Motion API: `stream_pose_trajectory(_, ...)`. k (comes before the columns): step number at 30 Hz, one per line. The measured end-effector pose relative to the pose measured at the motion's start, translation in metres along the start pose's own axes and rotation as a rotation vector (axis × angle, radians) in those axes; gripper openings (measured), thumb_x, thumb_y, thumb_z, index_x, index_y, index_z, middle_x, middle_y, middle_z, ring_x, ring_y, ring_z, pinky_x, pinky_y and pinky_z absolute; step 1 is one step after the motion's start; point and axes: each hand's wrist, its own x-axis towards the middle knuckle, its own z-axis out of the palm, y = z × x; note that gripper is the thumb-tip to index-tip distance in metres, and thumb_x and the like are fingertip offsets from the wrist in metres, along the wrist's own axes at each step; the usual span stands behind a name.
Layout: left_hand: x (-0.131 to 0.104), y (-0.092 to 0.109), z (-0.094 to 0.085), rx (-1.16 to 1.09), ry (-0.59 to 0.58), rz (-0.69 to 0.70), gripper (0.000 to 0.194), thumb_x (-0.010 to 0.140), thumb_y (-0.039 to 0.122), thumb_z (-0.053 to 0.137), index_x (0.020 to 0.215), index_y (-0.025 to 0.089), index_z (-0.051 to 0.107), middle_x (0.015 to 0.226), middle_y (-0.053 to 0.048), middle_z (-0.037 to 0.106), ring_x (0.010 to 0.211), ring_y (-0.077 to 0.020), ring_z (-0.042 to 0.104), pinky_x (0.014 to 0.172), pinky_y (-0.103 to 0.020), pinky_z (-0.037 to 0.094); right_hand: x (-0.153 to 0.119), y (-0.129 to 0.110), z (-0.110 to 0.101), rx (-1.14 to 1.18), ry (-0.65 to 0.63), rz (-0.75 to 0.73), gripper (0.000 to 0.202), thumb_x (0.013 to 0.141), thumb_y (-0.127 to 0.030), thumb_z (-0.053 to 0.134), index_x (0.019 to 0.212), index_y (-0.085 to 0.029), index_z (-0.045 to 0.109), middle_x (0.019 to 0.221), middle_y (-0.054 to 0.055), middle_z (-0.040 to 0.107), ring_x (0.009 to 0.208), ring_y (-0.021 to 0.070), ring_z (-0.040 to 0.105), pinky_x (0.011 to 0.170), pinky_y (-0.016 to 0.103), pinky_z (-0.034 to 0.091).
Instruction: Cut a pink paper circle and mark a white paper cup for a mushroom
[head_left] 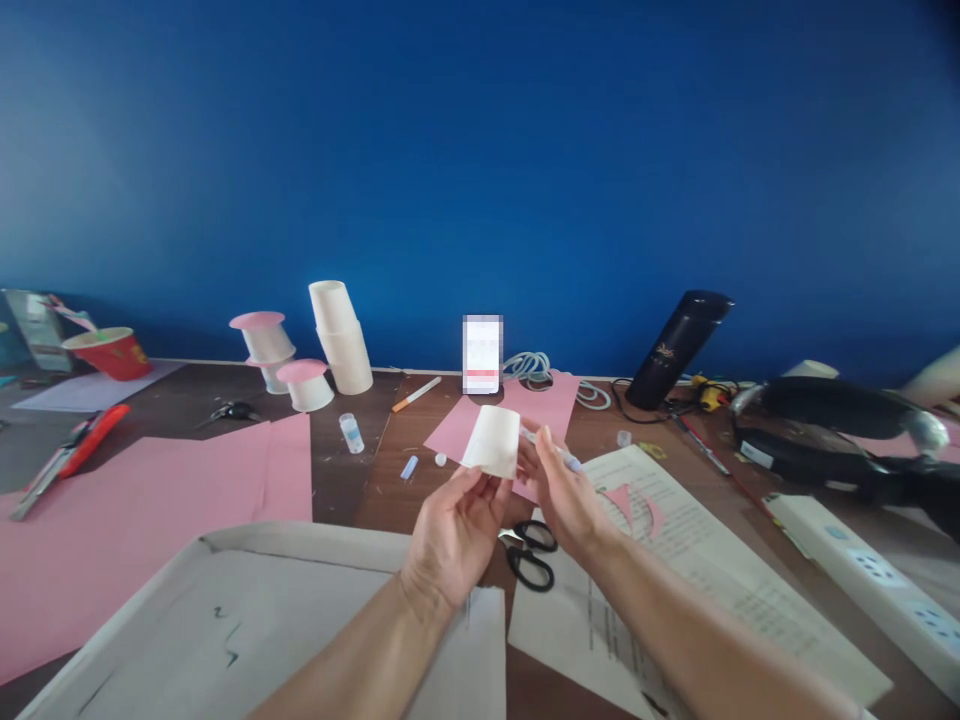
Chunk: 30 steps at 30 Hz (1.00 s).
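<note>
A white paper cup (493, 441) is held above the desk, its wide end toward me, tilted. My left hand (459, 525) grips its lower edge from below, the fingertips on the rim. My right hand (559, 485) is at the cup's right side, closed around a slim pen-like item (571, 463) with a pale body. Black-handled scissors (532, 570) lie just below the hands. Behind the cup is a pink paper sheet (559, 400). A small white cap (440, 460) and a blue piece (409, 467) lie to the left.
Stacked white cups (343, 345), pink-topped cups (304, 385) and a small bottle (351, 433) stand left. A phone (482, 355) stands ahead. Right are a black flask (675, 350), printed sheets (697, 560) and a power strip (870, 580). A box cutter (71, 455) lies on pink paper (172, 500).
</note>
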Motion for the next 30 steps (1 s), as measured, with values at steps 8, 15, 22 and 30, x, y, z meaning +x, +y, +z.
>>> stream_pose_trajectory(8, -0.006, -0.018, -0.001, 0.142, -0.109, -0.17, 0.018, 0.08, 0.011, 0.061, 0.097, 0.01, 0.066, 0.101, -0.011, 0.068, 0.103, -0.0186, 0.061, 0.101, -0.031, 0.043, 0.001, -0.001, 0.005, 0.221, 0.009, 0.072, 0.037, 0.085, -0.057, 0.049, 0.092, -0.022, 0.057, 0.083, 0.003, 0.067, 0.07, 0.019, 0.063, 0.055, 0.028, 0.05)
stream_pose_trajectory(15, -0.007, -0.023, -0.006, 0.175, -0.078, -0.163, 0.019, 0.077, 0.011, 0.066, 0.096, 0.013, 0.067, 0.099, -0.009, 0.068, 0.092, -0.0142, 0.063, 0.09, -0.026, 0.049, 0.0, 0.004, 0.002, 0.232, 0.059, 0.084, 0.038, 0.08, -0.057, 0.056, 0.091, -0.021, 0.058, 0.075, 0.0, 0.061, 0.067, 0.0164, 0.06, 0.057, 0.026, 0.049)
stream_pose_trajectory(22, -0.007, -0.022, -0.004, 0.131, 0.006, -0.144, 0.007, 0.077, 0.01, 0.064, 0.083, 0.007, 0.066, 0.08, -0.009, 0.066, 0.076, -0.0123, 0.062, 0.077, -0.023, 0.053, -0.004, -0.002, 0.002, -0.048, 0.034, 0.117, 0.04, 0.081, -0.059, 0.051, 0.094, -0.022, 0.059, 0.066, -0.002, 0.056, 0.055, 0.0136, 0.051, 0.045, 0.023, 0.041)
stream_pose_trajectory(30, -0.001, -0.017, -0.002, 0.083, 0.142, -0.076, 0.005, 0.078, 0.008, 0.062, 0.072, 0.008, 0.063, 0.07, -0.006, 0.06, 0.066, -0.0104, 0.059, 0.064, -0.021, 0.053, -0.006, -0.024, -0.016, -0.546, 0.309, -0.377, 0.033, 0.091, -0.041, 0.045, 0.114, -0.021, 0.06, 0.099, 0.007, 0.063, 0.093, 0.0206, 0.059, 0.084, 0.036, 0.046)
